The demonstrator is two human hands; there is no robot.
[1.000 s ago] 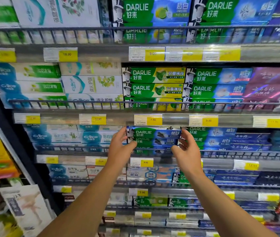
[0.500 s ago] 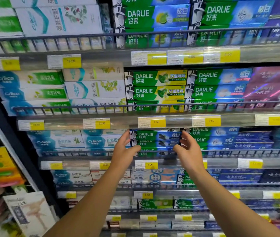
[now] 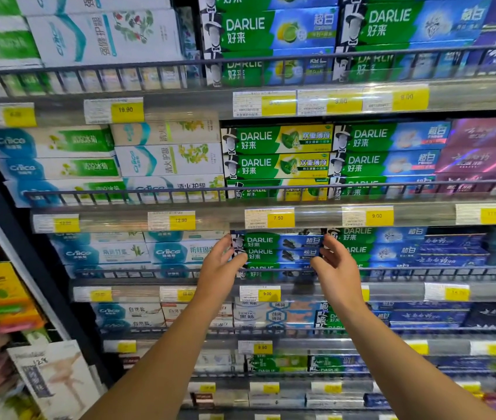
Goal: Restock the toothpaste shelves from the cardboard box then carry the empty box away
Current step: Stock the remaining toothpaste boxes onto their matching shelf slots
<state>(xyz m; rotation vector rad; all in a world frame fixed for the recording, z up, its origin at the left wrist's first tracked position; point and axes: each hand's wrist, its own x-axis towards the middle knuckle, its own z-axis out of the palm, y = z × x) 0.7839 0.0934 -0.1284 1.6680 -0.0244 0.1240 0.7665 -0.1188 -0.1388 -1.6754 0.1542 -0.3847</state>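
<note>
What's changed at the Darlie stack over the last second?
Both hands closed inward: the left hand and right hand now touch the two ends of the green-and-blue Darlie boxes they were framing before. The stack, shelf rail and price tags look unchanged.

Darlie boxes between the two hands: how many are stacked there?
3, in one stack: top box, middle box, and bottom box partly behind the wire rail. More may sit hidden behind them.

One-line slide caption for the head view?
Both hands, left and right, square up a Darlie stack on the shelf.
</note>
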